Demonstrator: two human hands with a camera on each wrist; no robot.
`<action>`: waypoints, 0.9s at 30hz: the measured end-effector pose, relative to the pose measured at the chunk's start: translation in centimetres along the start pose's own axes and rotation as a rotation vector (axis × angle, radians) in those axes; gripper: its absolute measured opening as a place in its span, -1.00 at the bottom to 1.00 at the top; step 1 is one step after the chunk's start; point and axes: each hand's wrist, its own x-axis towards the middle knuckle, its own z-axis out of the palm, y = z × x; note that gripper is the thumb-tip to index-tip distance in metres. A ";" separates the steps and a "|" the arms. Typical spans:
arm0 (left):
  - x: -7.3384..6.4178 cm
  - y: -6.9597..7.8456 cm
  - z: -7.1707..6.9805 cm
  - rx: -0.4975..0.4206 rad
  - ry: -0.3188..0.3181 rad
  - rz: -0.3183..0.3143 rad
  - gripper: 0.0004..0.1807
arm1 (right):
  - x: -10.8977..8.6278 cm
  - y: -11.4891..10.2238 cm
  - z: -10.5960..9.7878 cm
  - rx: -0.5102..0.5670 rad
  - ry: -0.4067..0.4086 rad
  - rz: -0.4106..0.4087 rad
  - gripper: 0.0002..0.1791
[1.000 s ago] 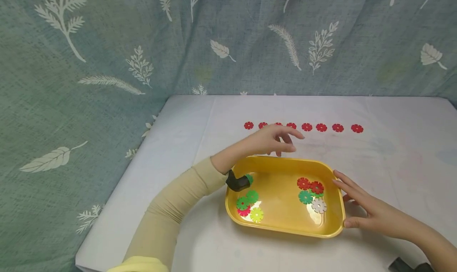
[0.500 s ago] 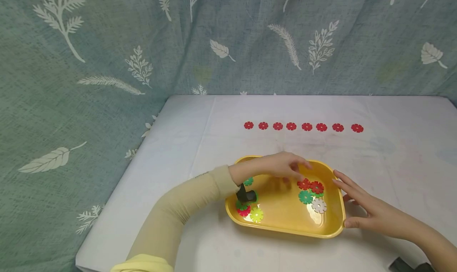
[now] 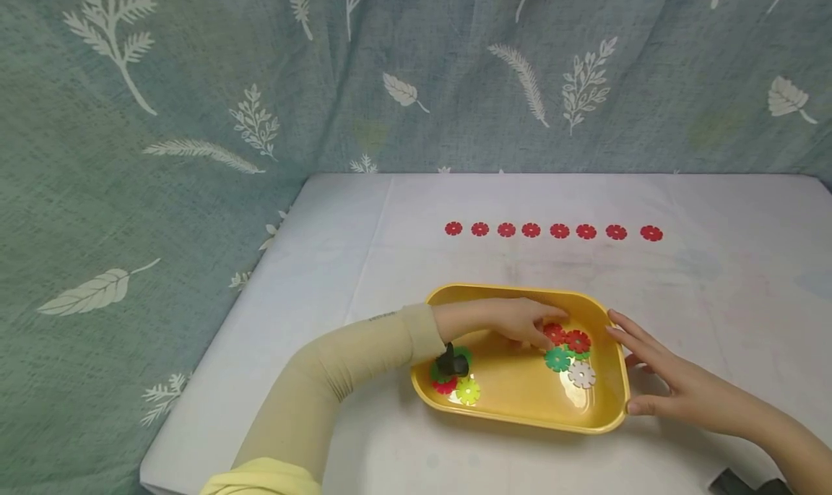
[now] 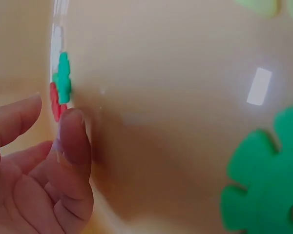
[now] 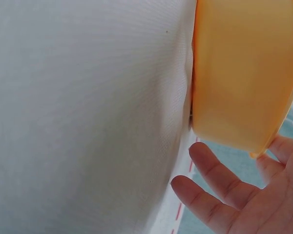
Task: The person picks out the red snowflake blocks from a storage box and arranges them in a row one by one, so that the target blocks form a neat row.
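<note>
A yellow tray (image 3: 513, 386) holds notched, flower-shaped plastic discs. My left hand (image 3: 520, 319) reaches into it, thumb and forefinger spread beside a red disc (image 3: 555, 332). In the left wrist view a gap shows between thumb and fingers, and the red disc (image 4: 54, 102) lies beyond the thumb tip. Close by are another red disc (image 3: 578, 341), a teal disc (image 3: 557, 359) and a white disc (image 3: 581, 375). My right hand (image 3: 676, 383) rests its extended fingers against the tray's right end; in the right wrist view some fingers touch the rim (image 5: 263, 151).
A row of several red discs (image 3: 560, 231) lies across the white table (image 3: 728, 293) behind the tray. Yellow (image 3: 468, 391), red (image 3: 445, 386) and green discs sit at the tray's left end, partly hidden by the black wrist strap (image 3: 451, 363). A patterned curtain (image 3: 455, 69) hangs behind.
My left hand has moved from above the table behind the tray down into it, toward the red discs at its right side. The right hand and tray have stayed put.
</note>
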 end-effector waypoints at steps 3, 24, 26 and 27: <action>0.1 -0.1 0.3 0.032 0.005 0.003 -0.38 | 0.0 -0.1 0.0 0.002 -0.004 0.011 -0.04; 0.4 0.0 0.9 0.087 0.019 0.021 -0.71 | 0.0 -0.1 0.0 0.025 -0.004 0.015 -0.04; 0.4 -0.1 0.8 0.119 0.024 0.025 -0.71 | 0.0 -0.1 0.0 0.030 -0.008 0.024 -0.04; 0.4 -0.1 0.8 0.141 0.028 0.029 -0.71 | 0.0 -0.1 0.1 0.031 -0.009 0.028 -0.04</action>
